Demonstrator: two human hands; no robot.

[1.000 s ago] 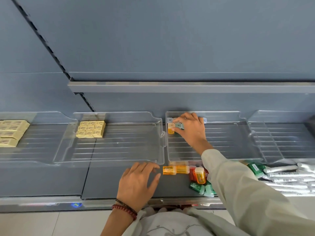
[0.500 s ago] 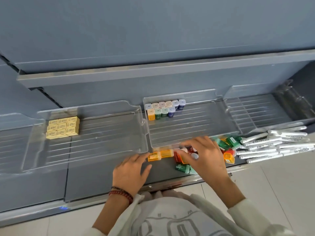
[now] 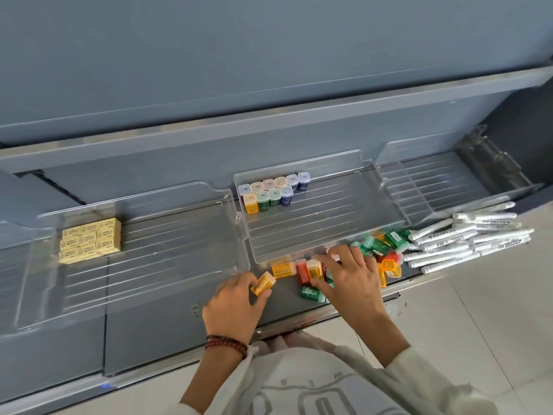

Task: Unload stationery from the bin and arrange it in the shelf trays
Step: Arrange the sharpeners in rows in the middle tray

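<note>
My left hand (image 3: 236,304) pinches a small orange box (image 3: 263,283) on the grey shelf front. Over a heap of loose orange, red and green boxes (image 3: 377,250), my right hand (image 3: 347,280) holds an upright orange box (image 3: 314,269) between thumb and fingers. Behind the heap lies a clear middle tray (image 3: 329,235); two rows of small capped boxes (image 3: 273,191) stand upright in its far left corner.
A clear tray (image 3: 149,265) to the left holds a block of yellow erasers (image 3: 89,244). Another clear tray (image 3: 434,187) lies at the far right. White pens (image 3: 469,238) are piled on the shelf front at the right. The shelf edge (image 3: 299,324) runs below my hands.
My right hand came back from the tray's far corner to the loose heap and took an orange box. My left hand picked up another orange box. The view swung right and down.
</note>
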